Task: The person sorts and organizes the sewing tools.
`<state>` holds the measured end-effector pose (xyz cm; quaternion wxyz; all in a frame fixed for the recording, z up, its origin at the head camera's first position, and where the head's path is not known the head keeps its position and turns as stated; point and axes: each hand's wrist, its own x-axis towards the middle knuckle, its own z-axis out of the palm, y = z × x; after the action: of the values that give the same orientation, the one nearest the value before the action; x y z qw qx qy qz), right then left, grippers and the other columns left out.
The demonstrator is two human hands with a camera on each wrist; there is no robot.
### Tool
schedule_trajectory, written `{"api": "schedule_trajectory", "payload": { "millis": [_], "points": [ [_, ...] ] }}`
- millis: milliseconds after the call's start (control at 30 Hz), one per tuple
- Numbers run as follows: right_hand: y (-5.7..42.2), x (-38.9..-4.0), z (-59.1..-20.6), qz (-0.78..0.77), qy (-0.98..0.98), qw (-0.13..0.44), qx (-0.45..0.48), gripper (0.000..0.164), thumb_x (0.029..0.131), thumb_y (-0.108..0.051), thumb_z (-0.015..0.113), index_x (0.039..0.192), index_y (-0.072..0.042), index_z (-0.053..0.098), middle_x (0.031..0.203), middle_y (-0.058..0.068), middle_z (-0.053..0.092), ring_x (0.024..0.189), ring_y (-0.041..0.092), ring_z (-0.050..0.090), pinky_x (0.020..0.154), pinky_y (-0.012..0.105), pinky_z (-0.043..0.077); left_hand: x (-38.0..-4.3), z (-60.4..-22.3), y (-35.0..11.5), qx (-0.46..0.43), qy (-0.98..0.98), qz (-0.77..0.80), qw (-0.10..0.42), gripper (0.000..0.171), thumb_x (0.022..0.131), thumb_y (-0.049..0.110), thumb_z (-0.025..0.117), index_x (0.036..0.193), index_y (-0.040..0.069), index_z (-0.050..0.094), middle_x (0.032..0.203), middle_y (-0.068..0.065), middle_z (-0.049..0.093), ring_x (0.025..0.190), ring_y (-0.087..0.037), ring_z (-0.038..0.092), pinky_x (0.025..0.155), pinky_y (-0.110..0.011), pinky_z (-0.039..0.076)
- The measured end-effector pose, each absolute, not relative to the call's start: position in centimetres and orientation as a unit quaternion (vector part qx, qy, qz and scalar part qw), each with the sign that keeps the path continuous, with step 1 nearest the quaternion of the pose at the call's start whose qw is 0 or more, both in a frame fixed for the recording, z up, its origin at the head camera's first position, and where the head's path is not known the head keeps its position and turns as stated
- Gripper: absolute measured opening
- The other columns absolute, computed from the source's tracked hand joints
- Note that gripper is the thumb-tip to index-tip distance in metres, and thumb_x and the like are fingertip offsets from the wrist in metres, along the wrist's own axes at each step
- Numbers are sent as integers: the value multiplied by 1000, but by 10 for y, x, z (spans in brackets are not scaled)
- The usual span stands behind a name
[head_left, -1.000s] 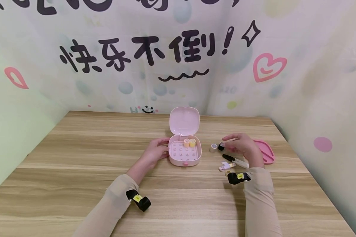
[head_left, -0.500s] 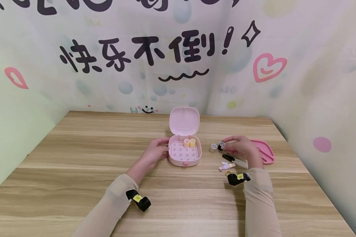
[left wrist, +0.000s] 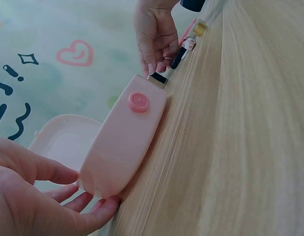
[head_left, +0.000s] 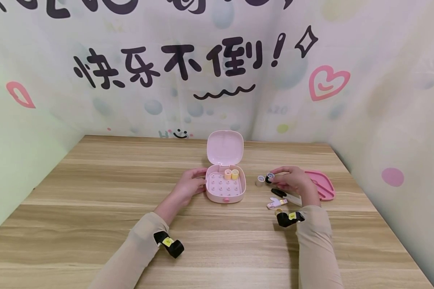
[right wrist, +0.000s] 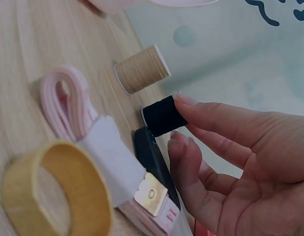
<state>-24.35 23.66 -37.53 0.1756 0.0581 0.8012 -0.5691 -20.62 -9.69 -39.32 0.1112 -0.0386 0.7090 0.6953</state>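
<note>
The pink sewing box [head_left: 226,199] stands with its lid raised. Inside, orange [head_left: 227,175] and yellow [head_left: 235,175] thread spools sit on the back pegs. My left hand [head_left: 189,187] holds the box's left side, thumb at the upper edge and fingers low on the wall. At the right, my right hand [head_left: 295,180] pinches the black thread spool [right wrist: 164,116] between thumb and fingers. The spool stands upright, close to the tabletop. Just left of it is a beige thread spool [right wrist: 142,69]; the right hand's fingers stay apart from that one.
A black-capped, pen-like tool [head_left: 279,193] lies below the right hand. Nearer are a folded tape measure [head_left: 276,203] and a gold ring-shaped thimble [right wrist: 24,189], partly behind the wrist camera in the head view. A pink slotted tray [head_left: 325,188] lies at the right. A printed curtain [head_left: 130,112] hangs behind the table.
My right hand has lowered slightly and its fingers have closed in on the black thread spool. The left hand and box have stayed in place.
</note>
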Motion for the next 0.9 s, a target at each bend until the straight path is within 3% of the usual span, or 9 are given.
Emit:
{"api": "schedule_trajectory", "payload": {
  "millis": [500,900],
  "points": [
    [239,-244,-375,-573,800,171,44,31,97,-4,72,127,5,67,81,-6,71,67,5,62,68,19,60,-206,-393,-97,-36,710,695,106,50,100,-12,47,150,-11,49,155,-29,50,130,-37,57,109,-47,55],
    [239,-243,-370,-566,809,155,40,41,97,-4,71,135,9,61,83,-1,71,69,8,60,67,22,58,-206,-392,-97,-37,711,694,107,49,100,-12,47,150,-10,49,155,-29,50,131,-38,57,111,-49,53]
  ]
}}
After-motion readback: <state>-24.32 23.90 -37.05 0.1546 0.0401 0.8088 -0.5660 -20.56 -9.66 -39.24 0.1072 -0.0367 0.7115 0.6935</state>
